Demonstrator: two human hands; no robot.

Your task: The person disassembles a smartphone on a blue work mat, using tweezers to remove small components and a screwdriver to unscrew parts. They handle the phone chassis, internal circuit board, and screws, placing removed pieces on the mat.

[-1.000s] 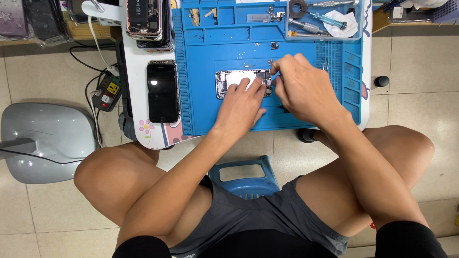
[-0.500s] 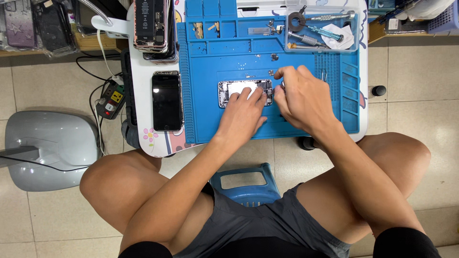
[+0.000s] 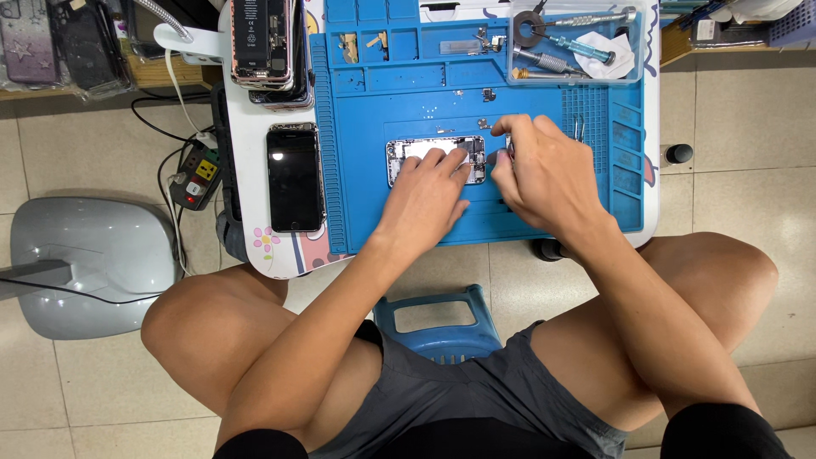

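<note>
Opened phone [image 3: 429,153], its insides showing, lies near the middle of the blue repair mat [image 3: 374,212] on the small table [image 3: 246,221]. Left hand [image 3: 429,191] rests flat on the phone, fingers together and pressing it down. Right hand [image 3: 544,174] sits at the phone's right end, fingers bunched; whether they pinch a tool I cannot tell. Beside the mat's left edge lies a black-screened phone [image 3: 294,177].

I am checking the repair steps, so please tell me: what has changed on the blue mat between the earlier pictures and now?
Little changed. The right hand shifted slightly, its fingertips pinched at the right end of the opened silver phone body. The left hand stays pressed on that phone. The blue silicone work mat and the black-screened phone beside it lie as before; only the camera moved.
</note>
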